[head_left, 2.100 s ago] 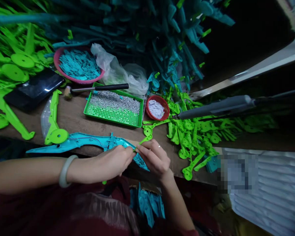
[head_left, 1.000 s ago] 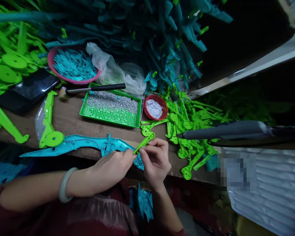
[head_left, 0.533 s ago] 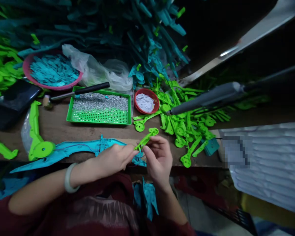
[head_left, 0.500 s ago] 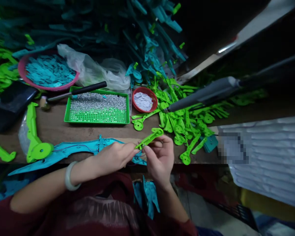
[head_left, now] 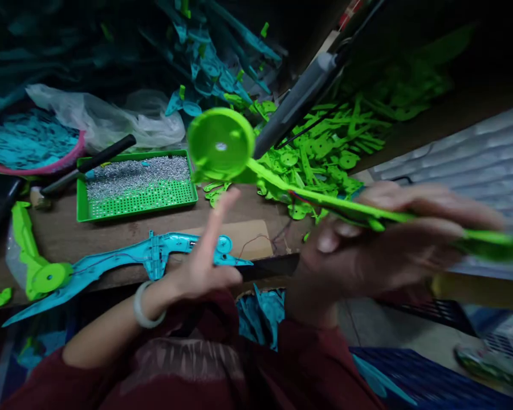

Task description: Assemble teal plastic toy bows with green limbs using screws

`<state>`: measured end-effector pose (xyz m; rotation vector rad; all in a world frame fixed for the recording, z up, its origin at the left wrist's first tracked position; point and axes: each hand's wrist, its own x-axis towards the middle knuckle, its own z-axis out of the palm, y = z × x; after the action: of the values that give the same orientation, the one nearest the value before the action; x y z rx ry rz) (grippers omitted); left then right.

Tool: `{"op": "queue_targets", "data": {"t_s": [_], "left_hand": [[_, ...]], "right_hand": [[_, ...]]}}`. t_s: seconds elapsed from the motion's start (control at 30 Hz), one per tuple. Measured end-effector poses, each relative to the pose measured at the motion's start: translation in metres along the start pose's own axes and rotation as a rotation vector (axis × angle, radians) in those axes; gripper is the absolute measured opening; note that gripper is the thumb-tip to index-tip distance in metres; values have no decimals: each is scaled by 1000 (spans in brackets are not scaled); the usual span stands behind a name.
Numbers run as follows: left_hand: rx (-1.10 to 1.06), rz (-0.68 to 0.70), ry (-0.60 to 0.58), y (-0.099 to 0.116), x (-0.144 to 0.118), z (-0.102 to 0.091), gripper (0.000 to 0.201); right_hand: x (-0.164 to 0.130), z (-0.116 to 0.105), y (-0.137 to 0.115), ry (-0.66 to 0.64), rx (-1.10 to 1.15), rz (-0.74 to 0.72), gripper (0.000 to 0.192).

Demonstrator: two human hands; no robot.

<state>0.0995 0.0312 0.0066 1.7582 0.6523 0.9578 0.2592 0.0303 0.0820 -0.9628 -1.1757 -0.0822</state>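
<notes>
Close to the camera, my right hand (head_left: 376, 256) grips a long green plastic piece (head_left: 299, 196). The piece has a round cup-shaped end at its left, and a thin red and blue wire shows along it. Its right end is blurred. My left hand (head_left: 199, 262) holds nothing, its index finger stretched out and its thumb apart. Beneath and beside that hand lies a long blue plastic half-shell (head_left: 111, 253) with a wire inside. A green plastic piece with a round end (head_left: 47, 279) touches the shell's left part.
A green tray (head_left: 137, 212) of small metal pieces stands on the bench, a black-handled hammer (head_left: 106, 154) across its corner. Left of it is a pink basin (head_left: 68, 159) of blue parts. Green parts (head_left: 316, 142) lie heaped behind a hanging grey tool (head_left: 297, 102).
Both hands were together on a small green piece. Now my right hand has risen rightward, holding a long green piece near the camera; my left hand is empty. The view has shifted right.
</notes>
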Motion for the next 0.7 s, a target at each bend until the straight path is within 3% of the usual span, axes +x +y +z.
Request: {"op": "queue_targets", "data": {"t_s": [0.07,0.1,0.2,0.27,0.37,0.47,0.53,0.7], "left_hand": [[-176,-181,-276,9,0,10,77],[-231,-291,-318,14,-2,10,65],[-152,-492,-129,20,-18,-2,38],[57,-434,-32,12,-35,-10,29],[459,-181,-39,-11,-57,-6,27],[725,73,-107,-28,-63,11,26],[753,187,-173,-31,-60,19,23],[762,210,-134,-34,-53,15,16]], "right_hand": [[9,1,10,-63,21,147,27],[12,-3,19,-91,41,255,30],[3,-27,60,-156,134,652,30],[-17,-43,88,-258,175,961,36],[-57,-53,119,-366,199,1273,47],[-81,-50,133,-341,195,1321,51],[-83,-48,135,-338,189,1325,52],[-71,-54,140,-419,184,1379,52]]}}
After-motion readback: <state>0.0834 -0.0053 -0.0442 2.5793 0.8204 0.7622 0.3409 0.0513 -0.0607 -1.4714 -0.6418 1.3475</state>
